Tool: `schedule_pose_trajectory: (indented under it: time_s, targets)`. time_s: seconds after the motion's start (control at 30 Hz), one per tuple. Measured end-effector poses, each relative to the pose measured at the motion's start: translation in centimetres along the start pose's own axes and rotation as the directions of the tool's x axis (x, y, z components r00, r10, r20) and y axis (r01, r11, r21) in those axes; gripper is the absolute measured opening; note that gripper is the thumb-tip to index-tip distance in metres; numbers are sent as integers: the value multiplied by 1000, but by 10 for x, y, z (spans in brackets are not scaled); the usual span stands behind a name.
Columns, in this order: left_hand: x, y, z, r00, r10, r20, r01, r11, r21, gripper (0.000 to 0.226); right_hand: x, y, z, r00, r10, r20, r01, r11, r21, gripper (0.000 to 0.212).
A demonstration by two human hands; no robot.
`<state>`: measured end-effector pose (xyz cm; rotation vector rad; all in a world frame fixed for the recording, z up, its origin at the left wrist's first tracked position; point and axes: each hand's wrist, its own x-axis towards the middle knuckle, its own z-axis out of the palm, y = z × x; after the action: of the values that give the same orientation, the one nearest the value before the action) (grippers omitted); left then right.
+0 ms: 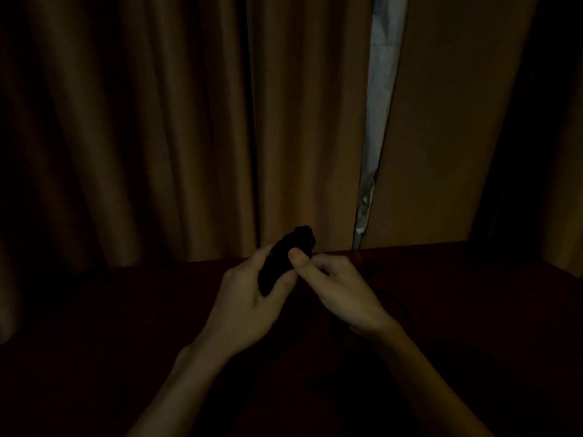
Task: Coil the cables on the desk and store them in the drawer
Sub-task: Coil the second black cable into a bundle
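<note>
The room is very dim. My left hand (252, 298) grips a black bundle of coiled cable (290, 250) above the dark desk (94, 310), with the bundle's top sticking out past my fingers. My right hand (340, 291) meets it from the right, its thumb pressed against the bundle's side and its fingers curled in. A faint dark loop of cable (397, 304) seems to trail on the desk just right of my right hand. No drawer is in view.
Brown curtains (157, 137) hang right behind the desk's far edge, with a narrow bright gap (375, 121) between two panels. The desk surface is too dark to make out other objects.
</note>
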<state>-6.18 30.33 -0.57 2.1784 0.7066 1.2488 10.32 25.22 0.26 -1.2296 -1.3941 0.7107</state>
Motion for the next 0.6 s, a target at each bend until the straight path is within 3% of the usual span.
schedule_pose_trajectory:
  time_s: [0.1, 0.17, 0.27, 0.33, 0.43, 0.53, 0.6]
  targets:
    - [1, 6, 0, 982, -176, -61, 157, 959, -236, 32, 0, -1, -7, 997, 36, 69, -48, 983, 176, 45]
    - [5, 9, -1, 951, -303, -57, 246, 857, -452, 35, 0, 2, -7, 997, 28, 73, -46, 963, 267, 39]
    - [8, 17, -4, 907, -401, 132, 371, 606, -704, 43, -1, 5, -5, 993, 56, 103, -88, 937, 339, 36]
    - [6, 20, -7, 885, -368, 284, 455, 558, -694, 47, -6, 1, -4, 967, 29, 253, -124, 922, 368, 34]
    - [7, 20, -10, 859, -374, 350, 512, 610, -605, 57, -9, -3, 1, 954, -53, 294, -74, 911, 406, 28]
    - [7, 15, -8, 875, -427, 229, 485, 767, -421, 59, -7, -4, 9, 979, -63, 193, -30, 897, 442, 33]
    - [5, 13, -6, 917, -393, 74, 397, 872, -286, 45, -6, -4, 13, 994, -28, 101, -13, 921, 388, 39]
